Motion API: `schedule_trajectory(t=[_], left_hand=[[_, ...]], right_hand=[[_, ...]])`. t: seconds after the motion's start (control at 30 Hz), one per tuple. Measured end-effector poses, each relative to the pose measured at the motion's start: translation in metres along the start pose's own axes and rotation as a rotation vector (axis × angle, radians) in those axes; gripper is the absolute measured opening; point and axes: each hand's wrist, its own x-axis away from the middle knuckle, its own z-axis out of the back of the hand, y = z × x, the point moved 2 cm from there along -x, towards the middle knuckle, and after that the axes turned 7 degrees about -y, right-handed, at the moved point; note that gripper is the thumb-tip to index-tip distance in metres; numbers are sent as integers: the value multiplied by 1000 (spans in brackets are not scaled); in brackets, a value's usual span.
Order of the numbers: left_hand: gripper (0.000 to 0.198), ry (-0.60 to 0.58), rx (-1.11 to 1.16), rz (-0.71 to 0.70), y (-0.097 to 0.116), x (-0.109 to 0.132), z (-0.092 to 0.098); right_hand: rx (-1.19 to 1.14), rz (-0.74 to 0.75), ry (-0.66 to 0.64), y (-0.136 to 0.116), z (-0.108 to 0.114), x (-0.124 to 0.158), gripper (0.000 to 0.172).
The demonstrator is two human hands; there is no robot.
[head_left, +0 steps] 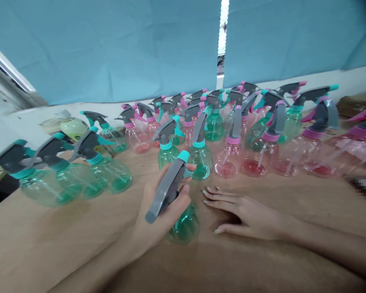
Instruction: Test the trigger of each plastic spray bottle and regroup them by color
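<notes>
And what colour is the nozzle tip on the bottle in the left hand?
The nozzle tip is turquoise, clearest in the head view.

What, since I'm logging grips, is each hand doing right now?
Left hand: closed, holding a green spray bottle near its top.
Right hand: open, palm down at the tabletop, holding nothing.

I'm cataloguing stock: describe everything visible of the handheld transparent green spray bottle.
The transparent green spray bottle has a rounded body, seemingly plastic, and a grey spray head with a turquoise nozzle pointing forward. The left hand grips it around the neck, hiding the collar; its base appears to rest on the brown tabletop.
</notes>
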Motion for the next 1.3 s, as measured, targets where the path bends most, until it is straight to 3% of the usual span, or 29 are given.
schedule_trajectory(t=[0.23, 0.5, 0.93, 1.2, 1.3], left_hand=[[26, -5, 6, -12, 4, 2, 1], [19, -7, -15, 71, -1, 5, 3], [18, -6, -134, 86, 15, 2, 7], [11, 12, -56, 62, 16, 2, 7], [15, -60, -117, 121, 9, 4, 9]], right_hand=[[31, -19, -28, -1, 2, 0, 68], [31, -13, -27, -2, 2, 0, 67], [1, 1, -5, -1, 1, 1, 67], [-2, 6, 6, -2, 2, 1, 66], [-1, 12, 7, -1, 1, 1, 66]])
